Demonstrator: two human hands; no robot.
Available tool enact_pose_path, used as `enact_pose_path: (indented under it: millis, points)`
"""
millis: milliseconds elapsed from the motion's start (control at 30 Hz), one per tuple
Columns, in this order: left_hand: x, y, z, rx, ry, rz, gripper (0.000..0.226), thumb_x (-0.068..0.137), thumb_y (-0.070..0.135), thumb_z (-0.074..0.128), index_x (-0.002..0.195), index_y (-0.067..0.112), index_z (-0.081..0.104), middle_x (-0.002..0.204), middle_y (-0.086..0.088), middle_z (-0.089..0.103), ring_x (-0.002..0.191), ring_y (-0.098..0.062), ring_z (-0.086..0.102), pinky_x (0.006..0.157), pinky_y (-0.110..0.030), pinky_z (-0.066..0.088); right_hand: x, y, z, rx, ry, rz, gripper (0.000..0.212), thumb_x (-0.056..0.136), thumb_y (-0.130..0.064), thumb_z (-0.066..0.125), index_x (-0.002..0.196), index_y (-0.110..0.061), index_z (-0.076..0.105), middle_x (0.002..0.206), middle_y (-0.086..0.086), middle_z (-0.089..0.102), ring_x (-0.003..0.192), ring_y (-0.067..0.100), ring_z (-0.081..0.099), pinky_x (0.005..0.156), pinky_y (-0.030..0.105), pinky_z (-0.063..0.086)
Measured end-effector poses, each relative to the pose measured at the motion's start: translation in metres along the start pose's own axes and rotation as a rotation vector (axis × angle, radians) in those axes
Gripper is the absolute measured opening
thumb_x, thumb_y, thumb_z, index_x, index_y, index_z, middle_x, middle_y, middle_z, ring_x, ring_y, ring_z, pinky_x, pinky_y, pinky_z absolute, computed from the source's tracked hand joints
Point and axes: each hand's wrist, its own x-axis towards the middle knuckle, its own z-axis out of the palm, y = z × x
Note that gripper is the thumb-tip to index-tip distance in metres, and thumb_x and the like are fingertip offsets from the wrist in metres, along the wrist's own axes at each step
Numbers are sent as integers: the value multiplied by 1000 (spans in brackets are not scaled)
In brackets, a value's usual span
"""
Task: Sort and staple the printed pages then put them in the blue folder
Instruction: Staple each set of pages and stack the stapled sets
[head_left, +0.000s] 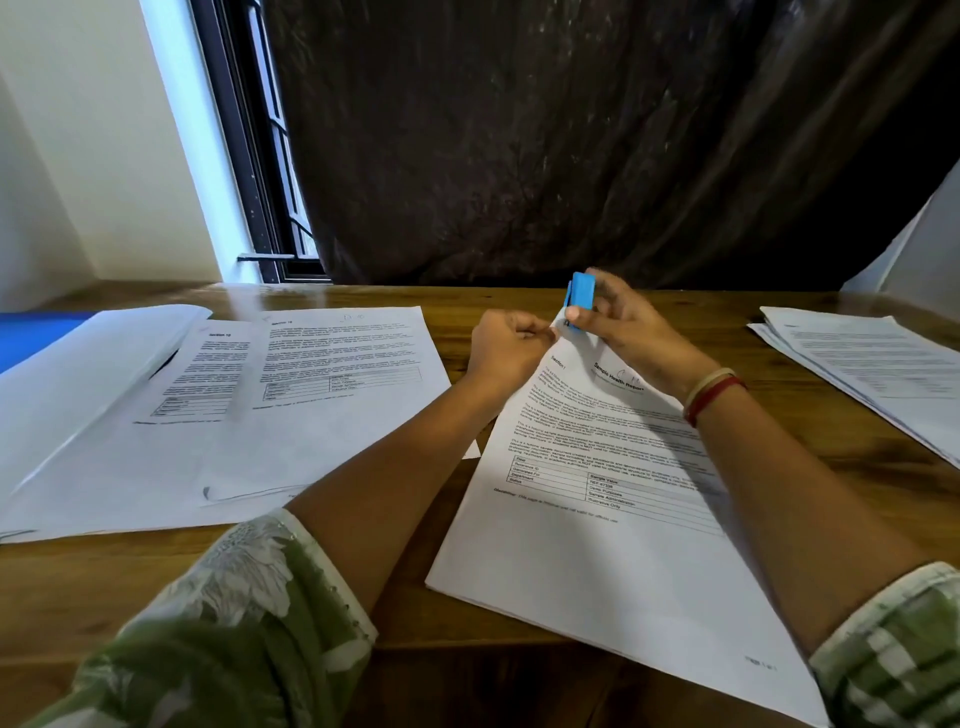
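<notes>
Loose pages (311, 405) cover the left of the tabletop (467, 649), blue folder (36, 332) at its left edge, another stack (872, 374) at its right edge. The left hand (506, 345) grip pinches the far corner of the middle stack (597, 561); the right hand (634, 332) grip clasps the blue stapler (579, 299) there

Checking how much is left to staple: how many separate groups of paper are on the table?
3: overlapping sheets spread at left, the set in the middle with the stapler on its corner, a stack at right. More may be out of frame.
</notes>
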Motion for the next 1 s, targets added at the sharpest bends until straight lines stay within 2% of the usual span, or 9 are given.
enact_pose_path:
  millis: [100,167,267,400,633,800,1000]
  points:
    - [1,2,-1,-6,-44,-2,16,89,18,68,95,4,75,92,-7,74,77,-15,71,63,-26,57,-2,-1,1,63,53,-25,36,83,-18,70,116,-8,61,92,5,72,81,15,69,77,27,55]
    - [2,2,-1,-7,-65,-13,18,89,18,68,98,4,74,95,-8,74,79,-16,72,65,-28,59,-3,-2,1,45,61,-6,19,88,-24,65,101,-10,67,85,4,72,76,16,67,72,27,55]
    - [4,1,-1,-3,-73,-31,20,89,17,69,101,2,73,97,-10,74,83,-19,73,72,-33,60,-1,0,0,41,30,20,23,93,-31,58,94,-11,69,82,8,71,72,18,66,71,29,54]
    - [4,0,-1,-29,-74,-55,18,88,15,69,99,2,73,96,-11,74,83,-20,73,74,-34,60,3,2,0,33,36,55,26,93,-34,57,91,-11,70,83,10,71,73,20,65,76,34,51]
    - [3,3,0,-24,-74,-77,17,88,16,69,98,3,74,96,-10,74,82,-20,73,71,-33,60,-1,0,3,18,45,52,26,94,-33,58,93,-10,69,83,11,71,70,18,66,68,29,53]
    - [0,4,0,-47,-60,-101,17,89,17,68,97,4,74,95,-10,74,80,-20,73,69,-32,60,-1,1,7,62,94,68,22,93,-30,60,93,-11,70,75,4,72,63,12,66,59,21,53]
    - [-2,6,-2,-45,-93,-128,18,88,17,68,98,3,72,95,-11,74,81,-21,73,76,-43,60,2,4,7,48,121,103,30,91,-33,63,102,-6,69,79,7,72,65,14,66,61,24,54]
